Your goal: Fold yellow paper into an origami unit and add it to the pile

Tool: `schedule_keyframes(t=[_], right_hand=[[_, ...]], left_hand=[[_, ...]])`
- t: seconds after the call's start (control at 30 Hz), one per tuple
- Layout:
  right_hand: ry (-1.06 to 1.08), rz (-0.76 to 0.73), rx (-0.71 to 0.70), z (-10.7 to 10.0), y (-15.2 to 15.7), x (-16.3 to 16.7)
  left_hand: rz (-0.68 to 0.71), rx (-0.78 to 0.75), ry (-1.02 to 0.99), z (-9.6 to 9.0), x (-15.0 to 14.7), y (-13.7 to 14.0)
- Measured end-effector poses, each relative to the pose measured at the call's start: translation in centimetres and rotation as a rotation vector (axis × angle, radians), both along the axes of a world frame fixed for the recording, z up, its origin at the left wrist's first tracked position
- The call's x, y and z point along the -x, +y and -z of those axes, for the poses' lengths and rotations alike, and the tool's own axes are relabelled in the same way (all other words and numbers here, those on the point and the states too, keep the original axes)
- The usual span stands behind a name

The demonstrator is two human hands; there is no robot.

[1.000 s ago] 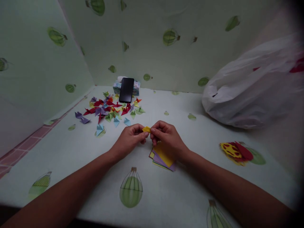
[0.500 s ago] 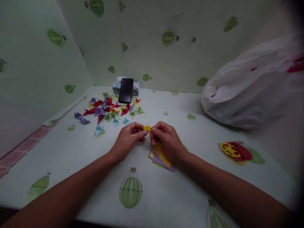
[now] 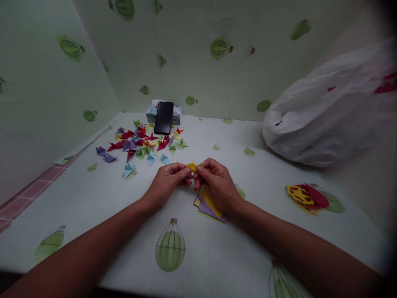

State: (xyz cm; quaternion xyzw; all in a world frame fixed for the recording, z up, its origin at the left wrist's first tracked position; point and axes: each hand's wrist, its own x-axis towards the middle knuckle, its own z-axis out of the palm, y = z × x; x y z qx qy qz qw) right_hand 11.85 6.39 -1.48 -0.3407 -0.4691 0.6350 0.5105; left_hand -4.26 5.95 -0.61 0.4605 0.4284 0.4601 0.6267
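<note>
A small folded piece of yellow origami paper (image 3: 192,167) is held up between my two hands above the table. My left hand (image 3: 169,182) pinches its left side between thumb and fingers. On the other side, my right hand (image 3: 217,181) grips the right end with thumb and forefinger. Beneath my right hand lies a fanned stack of coloured paper sheets (image 3: 211,209), yellow, purple and green, partly hidden by that hand. To the far left spreads a pile of folded paper cranes (image 3: 136,142) in red, purple, green, yellow, orange and light blue.
A dark phone (image 3: 163,118) leans on a tissue box (image 3: 177,115) behind the cranes. At right sits a large white plastic bag (image 3: 313,120). Yellow and red cut-out shapes (image 3: 305,196) lie in front of it. Pink tiles (image 3: 40,182) edge the left side.
My left thumb has shifted up onto the yellow paper's left corner, and the hands' fingers sit slightly closer together. The view has moved a little; the rest lies as before.
</note>
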Motion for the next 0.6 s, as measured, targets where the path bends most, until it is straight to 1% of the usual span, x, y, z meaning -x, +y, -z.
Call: schedule_keyframes(t=[0.27,0.47,0.6], right_hand=[[0.001,0.018,-0.037,0.03,-0.16,0.2],[-0.01,0.014,-0.073,0.07,-0.11,0.17],[-0.017,0.013,-0.073,0.02,-0.2,0.21]], left_hand=[[-0.008,0.099,-0.166,0.17,-0.22,-0.15],[0.044,0.203,-0.28,0.22,-0.22,-0.13],[0.06,0.243,-0.297,0.09,-0.19,-0.1]])
